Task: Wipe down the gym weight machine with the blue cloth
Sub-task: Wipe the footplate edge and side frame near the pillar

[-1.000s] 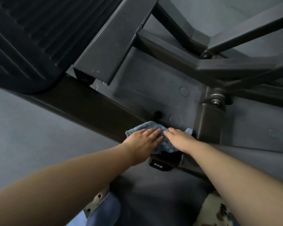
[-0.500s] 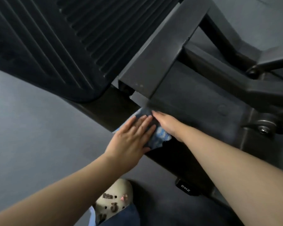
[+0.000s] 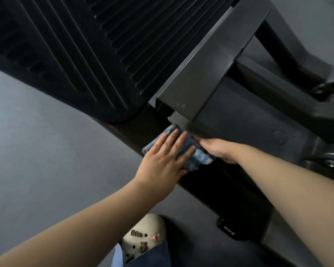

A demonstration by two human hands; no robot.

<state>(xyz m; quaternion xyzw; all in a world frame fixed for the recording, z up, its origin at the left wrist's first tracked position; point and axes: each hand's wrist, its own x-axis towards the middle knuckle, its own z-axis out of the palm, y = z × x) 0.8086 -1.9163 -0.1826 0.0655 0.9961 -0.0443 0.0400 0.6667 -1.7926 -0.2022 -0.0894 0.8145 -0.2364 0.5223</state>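
Observation:
The blue cloth [image 3: 198,157] lies bunched on the dark base rail [image 3: 220,187] of the gym weight machine, just below a grey square beam [image 3: 201,78]. My left hand [image 3: 166,160] presses flat on the cloth with straight fingers. My right hand [image 3: 218,149] rests on the cloth's right side, its fingertips pointing left under the beam's end. Part of the cloth is hidden beneath both hands.
A large black ribbed footplate [image 3: 81,51] fills the upper left. Grey floor [image 3: 37,160] spreads to the left. A cream clog with charms [image 3: 143,236] stands at the bottom, next to a black end cap marked DHZ [image 3: 229,230]. A bolted pivot [image 3: 332,162] sits at right.
Both hands have slid the cloth left along the base rail, from beside the bolted post to under the end of the grey beam. The view has shifted left with them.

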